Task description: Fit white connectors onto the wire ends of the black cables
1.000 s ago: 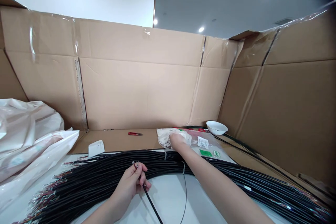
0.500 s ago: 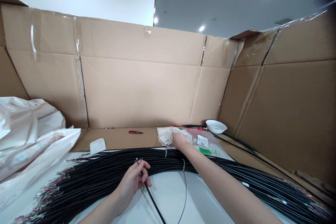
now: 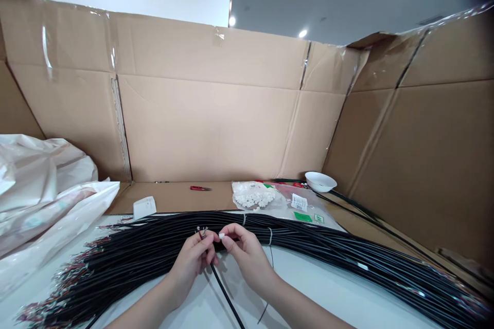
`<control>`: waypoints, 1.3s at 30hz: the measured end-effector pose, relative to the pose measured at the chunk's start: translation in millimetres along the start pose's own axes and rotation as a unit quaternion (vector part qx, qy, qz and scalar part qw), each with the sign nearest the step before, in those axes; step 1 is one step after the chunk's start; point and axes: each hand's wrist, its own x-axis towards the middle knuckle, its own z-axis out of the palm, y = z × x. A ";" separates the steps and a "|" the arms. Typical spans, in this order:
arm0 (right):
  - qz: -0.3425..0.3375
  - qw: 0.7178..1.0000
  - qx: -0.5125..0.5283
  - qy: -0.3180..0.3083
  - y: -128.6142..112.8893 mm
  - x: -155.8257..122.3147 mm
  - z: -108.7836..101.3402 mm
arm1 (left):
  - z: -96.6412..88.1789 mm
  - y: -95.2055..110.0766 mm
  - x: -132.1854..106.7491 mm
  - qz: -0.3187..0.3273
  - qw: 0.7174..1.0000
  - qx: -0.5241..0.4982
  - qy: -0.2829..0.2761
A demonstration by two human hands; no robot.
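Observation:
My left hand [image 3: 196, 254] is closed near the end of a black cable [image 3: 226, 295], whose thin bare wires with metal tips [image 3: 202, 231] stick up past the fingers. Beside it, my right hand [image 3: 245, 254] pinches a small white plastic connector housing [image 3: 221, 236] between thumb and forefinger. The two hands almost meet in front of a thick bundle of black cables [image 3: 162, 247]. Behind the bundle, a pile of similar white connector housings [image 3: 254, 198] lies on an opened plastic bag.
Cardboard walls [image 3: 208, 123] enclose the back and sides. Red-handled tweezers or snips [image 3: 199, 188], a white flat box [image 3: 144, 207], a white bowl [image 3: 320, 181] and a labelled clear bag [image 3: 314, 211] lie behind the cables. White plastic sheeting [image 3: 50, 205] is heaped at left.
My right hand has come back from the pile of white housings to beside my left hand, now with one housing in its fingers. The left hand keeps its hold on the cable.

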 end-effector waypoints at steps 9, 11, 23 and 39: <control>-0.001 1.000 -0.024 0.019 4.4 -7.1 -0.8 | 1.3 -6.1 0.4 0.018 0.998 0.052 -0.002; -0.014 0.998 -0.058 0.028 2.9 -7.7 -1.8 | 1.7 -6.1 0.1 0.023 0.998 0.061 0.007; 0.226 0.934 0.271 -0.064 1.1 -22.0 24.1 | 14.0 -4.1 -6.3 0.025 0.992 0.065 0.109; 0.240 0.949 0.194 -0.067 -1.1 -5.2 -2.6 | -5.9 25.2 -3.4 0.093 0.977 0.140 0.128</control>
